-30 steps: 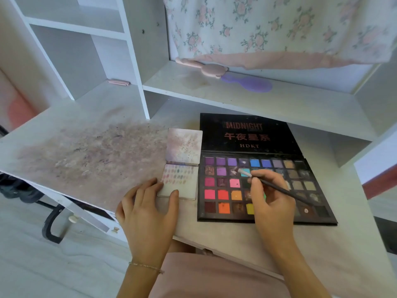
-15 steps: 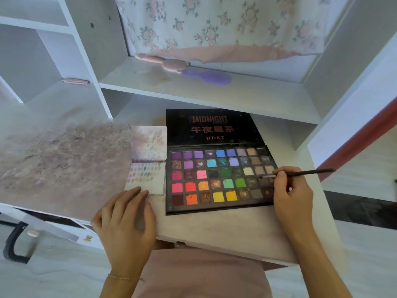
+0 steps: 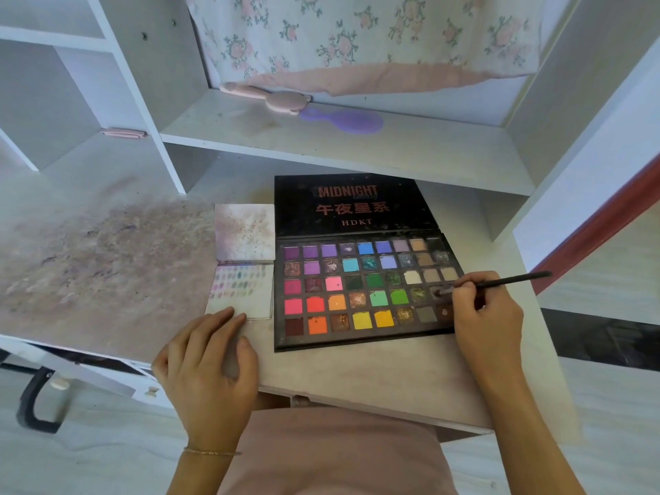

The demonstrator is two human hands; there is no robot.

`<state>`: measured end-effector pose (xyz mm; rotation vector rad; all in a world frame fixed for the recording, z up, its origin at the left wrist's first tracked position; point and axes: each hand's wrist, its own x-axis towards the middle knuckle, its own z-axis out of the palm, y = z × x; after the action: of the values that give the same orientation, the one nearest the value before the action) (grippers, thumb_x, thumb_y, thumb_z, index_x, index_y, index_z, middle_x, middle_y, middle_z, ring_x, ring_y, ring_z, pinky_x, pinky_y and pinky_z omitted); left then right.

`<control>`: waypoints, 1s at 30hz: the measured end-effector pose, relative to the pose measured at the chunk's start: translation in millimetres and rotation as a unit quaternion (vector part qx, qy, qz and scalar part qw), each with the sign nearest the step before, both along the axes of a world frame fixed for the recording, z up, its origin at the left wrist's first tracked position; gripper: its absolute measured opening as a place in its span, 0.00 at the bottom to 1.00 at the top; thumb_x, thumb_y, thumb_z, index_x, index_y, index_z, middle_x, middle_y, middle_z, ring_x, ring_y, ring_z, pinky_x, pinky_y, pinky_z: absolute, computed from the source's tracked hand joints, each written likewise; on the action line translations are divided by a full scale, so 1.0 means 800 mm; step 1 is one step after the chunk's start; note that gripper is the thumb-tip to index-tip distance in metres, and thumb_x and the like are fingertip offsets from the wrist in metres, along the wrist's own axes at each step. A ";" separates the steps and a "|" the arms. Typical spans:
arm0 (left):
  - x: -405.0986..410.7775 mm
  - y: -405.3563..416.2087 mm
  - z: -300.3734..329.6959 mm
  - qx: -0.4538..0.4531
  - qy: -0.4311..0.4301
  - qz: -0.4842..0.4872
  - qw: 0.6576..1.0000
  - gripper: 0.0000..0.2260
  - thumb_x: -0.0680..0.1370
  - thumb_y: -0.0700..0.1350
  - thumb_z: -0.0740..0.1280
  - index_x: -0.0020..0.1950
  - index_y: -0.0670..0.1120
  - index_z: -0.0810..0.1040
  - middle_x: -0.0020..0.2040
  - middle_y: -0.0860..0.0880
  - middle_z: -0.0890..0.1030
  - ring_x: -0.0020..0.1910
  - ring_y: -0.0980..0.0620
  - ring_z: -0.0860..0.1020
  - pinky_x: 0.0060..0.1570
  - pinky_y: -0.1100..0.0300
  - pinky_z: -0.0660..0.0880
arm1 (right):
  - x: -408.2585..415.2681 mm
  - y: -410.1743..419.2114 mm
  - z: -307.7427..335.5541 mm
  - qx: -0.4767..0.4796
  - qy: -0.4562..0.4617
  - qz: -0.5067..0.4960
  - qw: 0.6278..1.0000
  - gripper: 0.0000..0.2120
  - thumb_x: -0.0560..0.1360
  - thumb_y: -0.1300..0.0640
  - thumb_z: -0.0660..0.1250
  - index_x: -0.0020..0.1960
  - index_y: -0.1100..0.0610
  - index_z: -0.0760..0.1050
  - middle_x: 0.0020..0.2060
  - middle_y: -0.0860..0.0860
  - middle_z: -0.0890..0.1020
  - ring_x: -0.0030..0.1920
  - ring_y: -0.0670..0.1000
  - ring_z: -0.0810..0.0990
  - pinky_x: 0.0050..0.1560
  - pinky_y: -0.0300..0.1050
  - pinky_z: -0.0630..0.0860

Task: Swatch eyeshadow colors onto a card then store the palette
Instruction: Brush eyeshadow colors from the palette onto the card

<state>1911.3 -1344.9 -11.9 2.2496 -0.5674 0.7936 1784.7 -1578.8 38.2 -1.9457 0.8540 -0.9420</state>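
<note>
On the stained bench (image 3: 89, 266) at the left, the left hand (image 3: 210, 362) lies flat with fingers straight, its fingertips pressing the near edge of the swatch card (image 3: 243, 292), which already carries rows of pale colour dabs. Just right of the card, touching or nearly so, the open palette (image 3: 364, 291) lies with its long axis across the bench, lid propped back. At the palette's right end the right hand (image 3: 489, 316) pinches a thin brush (image 3: 500, 282), tip in a dark pan, handle pointing right. The card lies well to the left of that grip, across the whole palette, so the loaded brush must likely travel leftward. A shelf (image 3: 357, 144) behind holds a purple hairbrush (image 3: 343, 119).
</note>
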 end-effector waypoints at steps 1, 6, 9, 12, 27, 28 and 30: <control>0.000 -0.001 0.001 -0.001 0.001 -0.001 1.000 0.14 0.73 0.47 0.59 0.46 0.43 0.82 0.48 0.46 0.83 0.52 0.49 0.73 0.51 0.56 0.60 | 0.000 -0.001 0.000 -0.002 -0.002 -0.005 1.000 0.15 0.75 0.65 0.58 0.37 0.46 0.68 0.31 0.46 0.75 0.34 0.32 0.74 0.31 0.22 0.68; -0.001 0.000 0.003 -0.001 0.002 -0.003 1.000 0.14 0.73 0.46 0.59 0.46 0.43 0.82 0.48 0.46 0.83 0.52 0.49 0.73 0.51 0.56 0.60 | 0.001 -0.001 -0.001 0.002 0.004 0.001 1.000 0.14 0.76 0.64 0.58 0.37 0.46 0.68 0.32 0.46 0.76 0.34 0.32 0.75 0.31 0.22 0.69; 0.000 0.001 0.002 0.003 0.001 -0.003 1.000 0.14 0.73 0.46 0.59 0.46 0.43 0.82 0.48 0.46 0.83 0.52 0.50 0.73 0.52 0.57 0.60 | 0.001 0.000 0.001 0.000 0.000 -0.012 1.000 0.14 0.75 0.64 0.58 0.37 0.47 0.68 0.31 0.46 0.75 0.35 0.32 0.75 0.31 0.22 0.68; 0.000 0.001 0.001 0.005 0.001 -0.003 1.000 0.14 0.73 0.47 0.59 0.46 0.43 0.82 0.48 0.47 0.83 0.52 0.50 0.73 0.52 0.57 0.60 | 0.001 0.002 0.003 0.007 -0.018 0.010 1.000 0.15 0.76 0.65 0.58 0.39 0.46 0.69 0.33 0.45 0.76 0.36 0.36 0.76 0.31 0.24 0.70; -0.001 0.004 0.005 0.021 0.024 -0.010 0.999 0.14 0.72 0.48 0.59 0.47 0.45 0.82 0.49 0.49 0.82 0.54 0.52 0.72 0.53 0.56 0.62 | 0.084 0.107 0.013 0.053 -0.045 0.250 0.966 0.11 0.74 0.64 0.62 0.41 0.47 0.71 0.31 0.50 0.77 0.27 0.43 0.72 0.26 0.30 0.67; -0.001 0.004 0.005 0.023 0.028 -0.011 0.999 0.14 0.72 0.48 0.59 0.47 0.45 0.82 0.50 0.49 0.82 0.54 0.52 0.72 0.54 0.56 0.62 | 0.092 0.113 0.012 0.047 -0.038 0.257 0.964 0.11 0.74 0.63 0.62 0.40 0.47 0.71 0.29 0.50 0.77 0.27 0.43 0.72 0.27 0.30 0.67; -0.001 0.005 0.005 0.025 0.036 -0.011 0.999 0.14 0.72 0.49 0.59 0.48 0.45 0.82 0.51 0.49 0.82 0.55 0.52 0.72 0.54 0.57 0.61 | 0.108 0.123 0.013 0.033 -0.027 0.264 0.964 0.10 0.74 0.61 0.63 0.40 0.46 0.70 0.30 0.48 0.78 0.31 0.45 0.75 0.30 0.32 0.70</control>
<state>1910.4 -1340.8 -7.6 2.3044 -0.5825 0.6919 1871.4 -1480.4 48.8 -1.9366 0.2972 -0.6313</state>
